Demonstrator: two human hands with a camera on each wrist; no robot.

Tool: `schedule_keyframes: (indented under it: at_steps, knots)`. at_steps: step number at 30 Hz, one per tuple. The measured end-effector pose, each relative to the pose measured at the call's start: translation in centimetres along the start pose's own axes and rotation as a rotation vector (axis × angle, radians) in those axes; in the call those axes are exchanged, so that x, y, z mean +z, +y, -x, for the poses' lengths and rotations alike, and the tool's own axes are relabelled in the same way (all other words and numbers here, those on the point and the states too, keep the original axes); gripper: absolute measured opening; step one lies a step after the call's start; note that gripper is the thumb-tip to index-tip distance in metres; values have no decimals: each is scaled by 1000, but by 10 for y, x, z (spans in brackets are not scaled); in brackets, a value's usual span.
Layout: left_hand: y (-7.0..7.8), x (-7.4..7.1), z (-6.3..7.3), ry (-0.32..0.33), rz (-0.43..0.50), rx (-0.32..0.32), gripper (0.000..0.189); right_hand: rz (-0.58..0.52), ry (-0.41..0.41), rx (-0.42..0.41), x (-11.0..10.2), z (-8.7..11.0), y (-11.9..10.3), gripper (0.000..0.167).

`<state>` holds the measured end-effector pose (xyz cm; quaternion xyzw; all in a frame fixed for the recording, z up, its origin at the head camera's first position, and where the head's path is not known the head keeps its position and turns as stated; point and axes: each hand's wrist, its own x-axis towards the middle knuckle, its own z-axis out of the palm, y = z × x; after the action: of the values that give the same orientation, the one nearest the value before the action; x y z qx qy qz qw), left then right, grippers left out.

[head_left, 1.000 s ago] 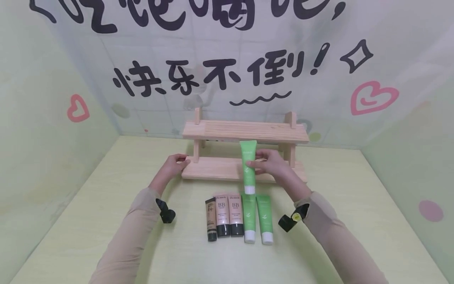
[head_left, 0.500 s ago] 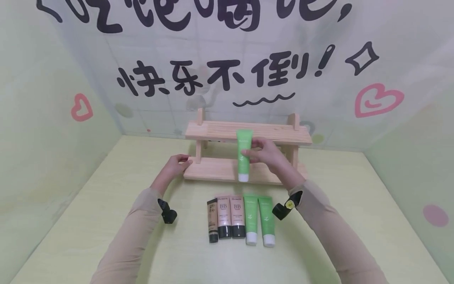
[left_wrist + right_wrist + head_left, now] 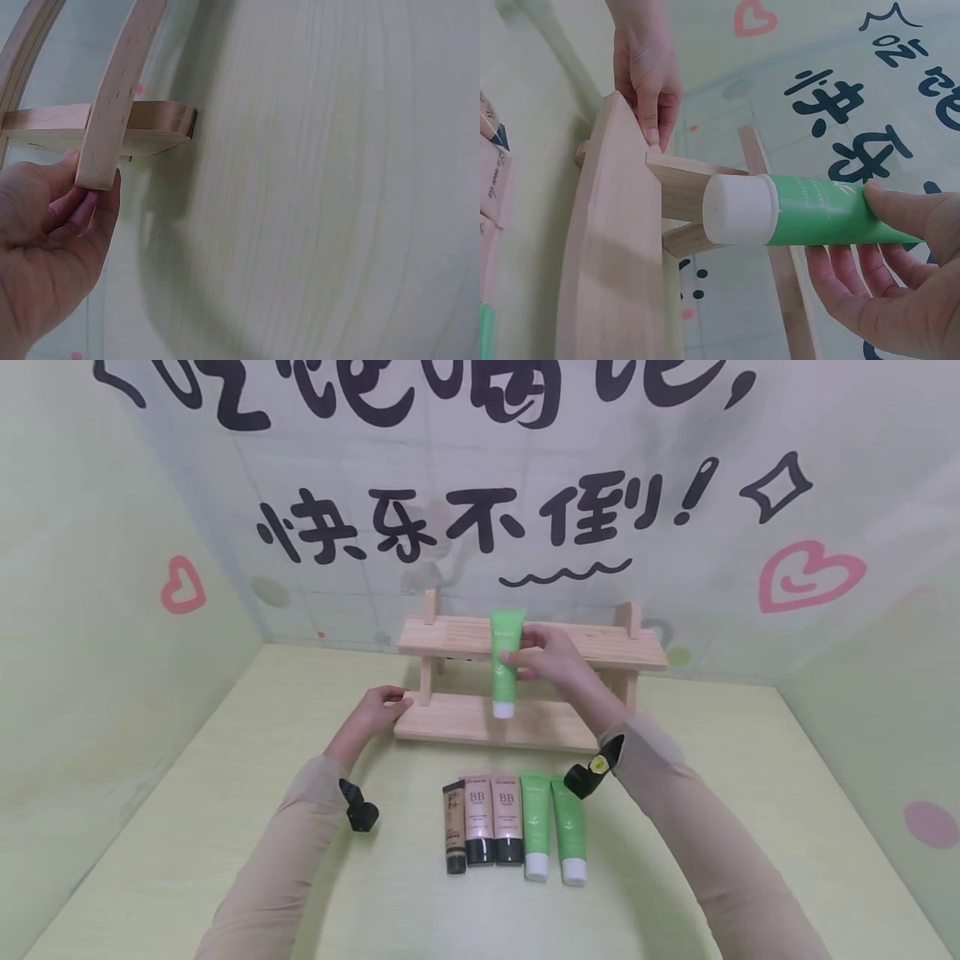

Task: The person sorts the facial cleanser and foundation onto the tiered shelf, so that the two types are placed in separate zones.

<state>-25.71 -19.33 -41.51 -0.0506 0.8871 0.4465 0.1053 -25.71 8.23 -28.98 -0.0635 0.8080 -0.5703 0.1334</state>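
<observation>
A green squeeze tube (image 3: 506, 647) with a white cap is pinched between the thumb and fingers of my right hand (image 3: 553, 658). It hangs upright, cap down, in front of the two-tier wooden shelf (image 3: 465, 720). In the right wrist view the white cap (image 3: 739, 209) points toward the shelf, apart from it. My left hand (image 3: 375, 710) grips the left end of the lower board; in the left wrist view the thumb lies on one face of the board (image 3: 112, 127) and the fingers on the other.
In front of the shelf lies a row of tubes: a small brown tube (image 3: 454, 827), two pink BB tubes (image 3: 478, 818), and two green tubes (image 3: 536, 822). My right wrist camera (image 3: 588, 777) partly covers the rightmost green tube. A printed back wall (image 3: 337, 602) stands behind the shelf.
My right hand has lifted the green tube upward and slightly left, from near the lower board to the upper board's height in view. The left hand keeps its grip on the shelf.
</observation>
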Motion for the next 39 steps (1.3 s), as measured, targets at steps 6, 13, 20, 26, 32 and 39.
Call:
schedule_keyframes:
  at_steps: [6, 13, 20, 26, 32, 39]
  knots:
    - [-2, 0, -1, 3, 0, -2, 43, -10, 47, -15, 6, -10, -17, 50]
    - [-2, -1, -2, 11, 11, -11, 43, 6, 77, -68, 10, -20, -39, 52]
    - [-2, 1, -1, 20, 29, -8, 42, -23, 76, -109, 14, -34, -46, 53]
    - [-1, 2, -2, 19, 23, -22, 42, -35, 82, -159, 19, -46, -49, 49]
    - [-4, 0, -3, 30, 16, -15, 41, -97, 139, -193, 25, -63, -51, 47]
    - [-4, 1, -3, 25, 35, -21, 41, -99, 176, -234, 29, -82, -46, 46]
